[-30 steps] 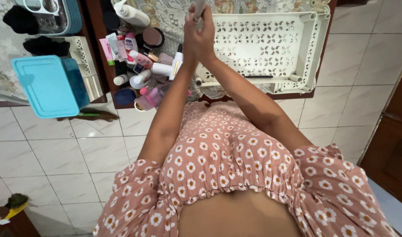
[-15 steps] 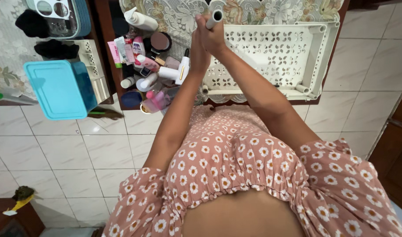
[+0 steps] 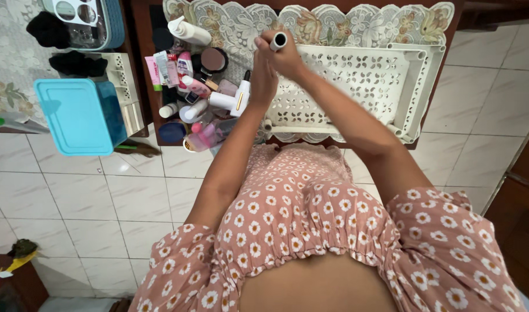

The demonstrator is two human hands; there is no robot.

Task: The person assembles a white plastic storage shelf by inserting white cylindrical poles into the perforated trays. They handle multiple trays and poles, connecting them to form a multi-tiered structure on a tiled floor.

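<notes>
Your right hand clamped on one small white tube, your left hand pressed against it, both raised together over one white perforated plastic tray, one cluster of cosmetics bottles left, one turquoise box beyond.

Both hands meet above a white perforated tray on the desk. The right hand grips a small white tube, dark end up; the left hand presses against it. A cluster of cosmetic bottles lies left, beside a blue lidded box.
</notes>
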